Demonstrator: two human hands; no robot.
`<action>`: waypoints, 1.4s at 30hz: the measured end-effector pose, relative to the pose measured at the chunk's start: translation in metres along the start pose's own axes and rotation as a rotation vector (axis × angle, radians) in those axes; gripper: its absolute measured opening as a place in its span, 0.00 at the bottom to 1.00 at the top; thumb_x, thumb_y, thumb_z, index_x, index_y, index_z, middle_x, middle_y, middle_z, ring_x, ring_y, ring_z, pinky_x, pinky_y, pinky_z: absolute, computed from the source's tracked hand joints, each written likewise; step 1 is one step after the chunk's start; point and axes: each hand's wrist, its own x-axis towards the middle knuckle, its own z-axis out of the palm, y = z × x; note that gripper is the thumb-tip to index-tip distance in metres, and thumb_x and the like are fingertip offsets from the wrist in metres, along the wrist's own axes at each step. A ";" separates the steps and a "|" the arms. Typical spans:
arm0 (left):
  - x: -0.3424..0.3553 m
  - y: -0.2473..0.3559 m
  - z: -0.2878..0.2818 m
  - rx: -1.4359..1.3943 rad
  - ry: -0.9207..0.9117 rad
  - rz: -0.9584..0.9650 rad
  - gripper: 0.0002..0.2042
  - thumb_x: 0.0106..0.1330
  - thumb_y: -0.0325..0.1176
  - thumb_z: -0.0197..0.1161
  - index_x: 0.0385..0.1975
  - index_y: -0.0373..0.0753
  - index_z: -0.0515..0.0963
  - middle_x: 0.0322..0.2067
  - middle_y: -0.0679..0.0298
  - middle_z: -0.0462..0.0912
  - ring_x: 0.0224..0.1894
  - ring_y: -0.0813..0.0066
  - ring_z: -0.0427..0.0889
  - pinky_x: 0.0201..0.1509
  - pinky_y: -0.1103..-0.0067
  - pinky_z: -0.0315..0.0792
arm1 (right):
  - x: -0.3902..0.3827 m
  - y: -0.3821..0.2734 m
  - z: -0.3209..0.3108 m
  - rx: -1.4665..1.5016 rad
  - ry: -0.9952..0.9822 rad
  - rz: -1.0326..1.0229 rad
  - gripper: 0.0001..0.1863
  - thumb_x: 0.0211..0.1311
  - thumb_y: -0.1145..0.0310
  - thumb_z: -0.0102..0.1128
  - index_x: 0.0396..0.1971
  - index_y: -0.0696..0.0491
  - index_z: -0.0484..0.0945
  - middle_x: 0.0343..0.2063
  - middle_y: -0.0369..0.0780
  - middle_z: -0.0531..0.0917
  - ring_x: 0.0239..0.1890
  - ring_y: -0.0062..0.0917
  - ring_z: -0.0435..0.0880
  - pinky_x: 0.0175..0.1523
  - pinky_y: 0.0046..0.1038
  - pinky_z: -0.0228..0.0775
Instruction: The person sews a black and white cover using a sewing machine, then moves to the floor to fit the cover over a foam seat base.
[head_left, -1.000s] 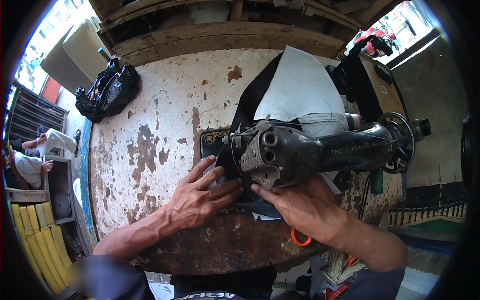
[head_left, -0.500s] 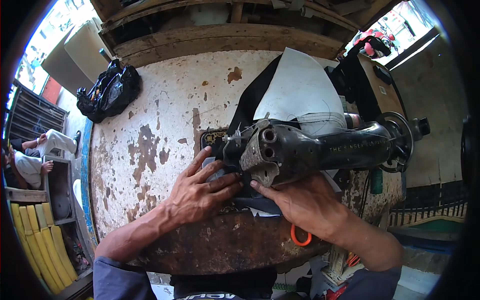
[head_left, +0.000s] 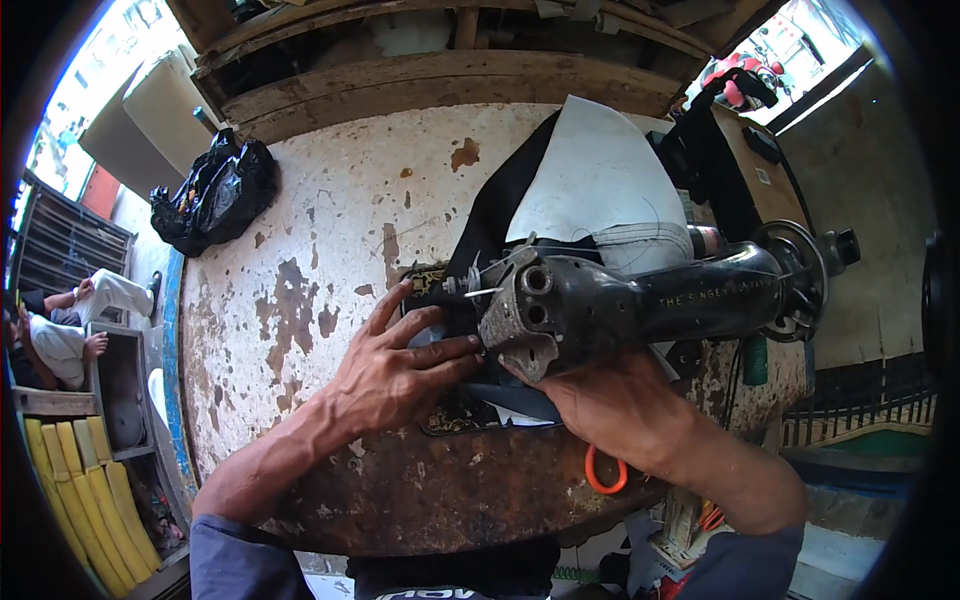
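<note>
A worn black sewing machine (head_left: 690, 295) stands across the right half of the table, its head end facing left. My left hand (head_left: 395, 370) lies with fingers spread on dark material at the machine's bed, left of the needle area. Close against the underside of the machine head is my right hand (head_left: 625, 410); the head hides its fingers, so its grip cannot be made out. A dark strip (head_left: 515, 402) with a pale edge runs between the hands. Behind the machine arm, a large white sheet piece (head_left: 590, 180) with stitched lines lies over black material (head_left: 495, 195).
An orange loop handle (head_left: 606, 470) sits at the table's front edge. A black plastic bag (head_left: 215, 195) rests at the far left corner. Wooden shelving (head_left: 400, 85) borders the back. Yellow strips (head_left: 90, 490) and a seated person (head_left: 75, 320) are at left. The handwheel (head_left: 795, 285) is at right.
My left hand has shifted slightly left and up, with its fingers a little more bent. The dark strip shows more between the hands. My right hand's thumb has slipped behind the machine head.
</note>
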 end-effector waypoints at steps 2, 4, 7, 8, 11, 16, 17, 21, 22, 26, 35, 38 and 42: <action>0.000 -0.003 0.000 -0.015 0.002 -0.005 0.25 0.52 0.36 0.74 0.54 0.56 0.87 0.59 0.78 0.87 0.68 0.62 0.76 0.82 0.46 0.54 | 0.001 0.001 0.005 0.034 0.023 -0.008 0.23 0.71 0.65 0.58 0.65 0.42 0.80 0.61 0.44 0.82 0.67 0.40 0.77 0.77 0.49 0.58; 0.001 -0.003 0.001 -0.033 0.028 -0.017 0.23 0.54 0.35 0.74 0.53 0.56 0.88 0.57 0.77 0.88 0.67 0.62 0.78 0.82 0.46 0.55 | 0.000 -0.001 0.000 -0.005 0.000 0.010 0.23 0.71 0.65 0.57 0.65 0.42 0.80 0.62 0.45 0.81 0.67 0.40 0.78 0.77 0.48 0.59; 0.004 -0.004 0.002 -0.069 0.053 -0.010 0.18 0.60 0.35 0.73 0.51 0.52 0.88 0.55 0.72 0.90 0.64 0.62 0.80 0.81 0.47 0.57 | 0.002 0.000 -0.003 -0.068 0.078 -0.033 0.19 0.70 0.67 0.59 0.59 0.43 0.83 0.58 0.42 0.84 0.64 0.38 0.80 0.73 0.46 0.66; 0.005 0.000 0.000 -0.074 0.051 -0.028 0.17 0.60 0.34 0.73 0.51 0.51 0.88 0.55 0.71 0.90 0.64 0.62 0.80 0.81 0.48 0.57 | 0.002 0.000 -0.004 -0.090 0.117 -0.053 0.18 0.69 0.67 0.60 0.57 0.42 0.85 0.56 0.40 0.86 0.62 0.37 0.82 0.70 0.45 0.69; 0.009 0.021 -0.010 -0.094 0.091 -0.040 0.17 0.61 0.32 0.70 0.51 0.45 0.88 0.52 0.67 0.89 0.61 0.61 0.79 0.76 0.53 0.63 | 0.001 0.000 0.000 -0.041 0.120 -0.058 0.18 0.69 0.68 0.61 0.56 0.44 0.85 0.55 0.41 0.86 0.62 0.37 0.82 0.70 0.45 0.69; 0.012 0.041 0.001 -0.160 0.016 -0.220 0.20 0.57 0.31 0.67 0.51 0.44 0.87 0.54 0.68 0.82 0.55 0.59 0.74 0.65 0.60 0.68 | 0.002 -0.001 0.001 -0.019 0.145 -0.042 0.16 0.70 0.67 0.59 0.56 0.45 0.85 0.52 0.42 0.86 0.59 0.37 0.83 0.67 0.44 0.70; 0.010 0.038 0.000 -0.138 0.036 -0.180 0.20 0.57 0.32 0.67 0.51 0.44 0.87 0.54 0.68 0.83 0.55 0.59 0.74 0.65 0.60 0.68 | 0.001 -0.003 0.001 -0.018 0.161 -0.037 0.16 0.71 0.67 0.59 0.56 0.44 0.85 0.51 0.43 0.86 0.58 0.37 0.83 0.66 0.43 0.71; 0.007 0.037 -0.001 -0.110 0.029 -0.113 0.20 0.57 0.33 0.67 0.52 0.45 0.87 0.56 0.68 0.83 0.54 0.62 0.74 0.65 0.61 0.67 | -0.002 -0.005 0.005 -0.113 -0.025 0.008 0.14 0.71 0.65 0.59 0.54 0.46 0.85 0.47 0.41 0.86 0.52 0.36 0.84 0.60 0.40 0.73; 0.007 0.037 -0.001 -0.107 0.022 -0.110 0.21 0.56 0.33 0.67 0.52 0.45 0.87 0.56 0.69 0.83 0.54 0.62 0.74 0.64 0.62 0.67 | -0.004 -0.002 0.009 -0.104 0.014 -0.004 0.14 0.71 0.64 0.59 0.53 0.46 0.85 0.45 0.40 0.86 0.51 0.35 0.85 0.58 0.39 0.73; 0.000 0.037 0.001 -0.095 0.011 -0.108 0.22 0.55 0.33 0.68 0.53 0.45 0.88 0.58 0.69 0.83 0.53 0.65 0.75 0.62 0.64 0.67 | -0.005 0.001 0.009 -0.059 0.053 -0.032 0.13 0.70 0.65 0.60 0.50 0.48 0.85 0.45 0.40 0.87 0.52 0.35 0.85 0.59 0.39 0.73; -0.006 0.043 -0.001 -0.001 0.020 -0.092 0.22 0.56 0.35 0.69 0.54 0.47 0.87 0.58 0.68 0.84 0.53 0.66 0.77 0.64 0.61 0.67 | -0.003 -0.004 0.001 -0.067 0.058 -0.030 0.16 0.70 0.67 0.59 0.55 0.48 0.83 0.47 0.42 0.86 0.55 0.37 0.84 0.64 0.43 0.71; -0.006 0.041 -0.001 0.025 0.033 -0.090 0.21 0.59 0.35 0.69 0.54 0.49 0.87 0.59 0.68 0.84 0.55 0.64 0.77 0.67 0.57 0.66 | -0.001 -0.007 -0.001 -0.084 0.010 -0.001 0.16 0.70 0.67 0.59 0.55 0.49 0.83 0.49 0.43 0.86 0.57 0.37 0.83 0.66 0.44 0.70; -0.004 0.036 -0.002 0.045 0.034 -0.118 0.19 0.61 0.36 0.69 0.54 0.53 0.88 0.59 0.69 0.84 0.57 0.64 0.77 0.72 0.51 0.63 | 0.002 -0.006 0.003 -0.081 0.080 -0.006 0.17 0.69 0.67 0.59 0.56 0.48 0.82 0.50 0.43 0.86 0.57 0.38 0.83 0.66 0.45 0.69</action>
